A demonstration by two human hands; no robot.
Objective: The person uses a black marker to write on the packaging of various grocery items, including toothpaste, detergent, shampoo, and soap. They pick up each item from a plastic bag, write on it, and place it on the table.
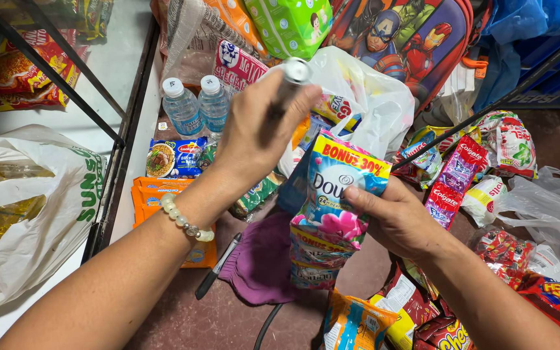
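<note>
The right hand [400,220] is holding a strip of sachets [332,207] upright above the floor, between the two hands. The strip looks light, limp and slick, so it is probably best gripped near the top sachet, as here. The right thumb is pressing the front of the top sachet; the fingers behind are hidden, apparently pinching it. The left hand [257,133] is raised just beside the strip's top, its fingers curled shut around a marker [290,84] with a silver end. Two bottles [197,107] are standing behind.
</note>
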